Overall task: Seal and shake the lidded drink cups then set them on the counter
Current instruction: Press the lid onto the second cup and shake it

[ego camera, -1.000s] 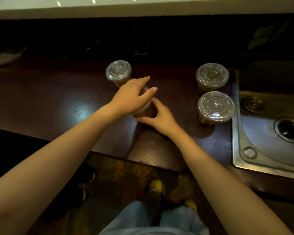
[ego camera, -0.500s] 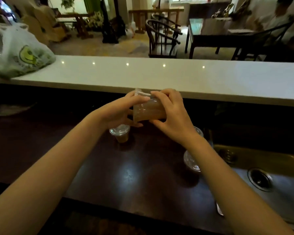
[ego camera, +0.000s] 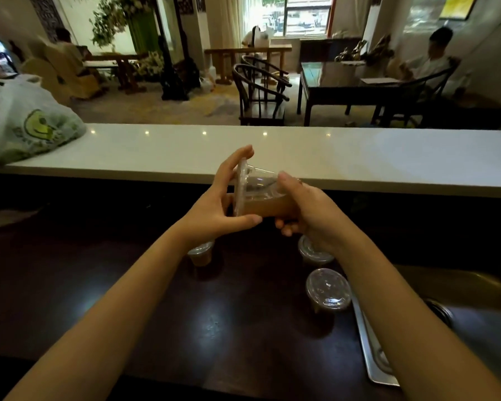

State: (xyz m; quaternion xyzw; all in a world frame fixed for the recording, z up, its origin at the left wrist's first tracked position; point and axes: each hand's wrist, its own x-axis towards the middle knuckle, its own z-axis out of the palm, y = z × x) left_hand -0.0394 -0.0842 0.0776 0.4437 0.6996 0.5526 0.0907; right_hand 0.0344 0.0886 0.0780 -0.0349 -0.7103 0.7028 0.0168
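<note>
A clear plastic cup (ego camera: 262,198) with brown drink and a clear lid is held on its side, above the dark counter (ego camera: 229,322). My left hand (ego camera: 217,204) presses on the lid end, fingers over its rim. My right hand (ego camera: 304,209) wraps the cup's base end. Three more lidded cups stand on the counter below: one (ego camera: 200,254) under my left wrist, one (ego camera: 313,253) partly hidden by my right wrist, and one (ego camera: 327,289) nearer to me.
A raised white bar top (ego camera: 359,157) runs across behind my hands, with a plastic bag (ego camera: 26,123) on its left end. A steel sink (ego camera: 446,328) lies at the right. Beyond are chairs, tables and seated people.
The cup was lifted off the dark counter and is now turned on its side, lid to the left. My view has risen from the counter toward the room.
</note>
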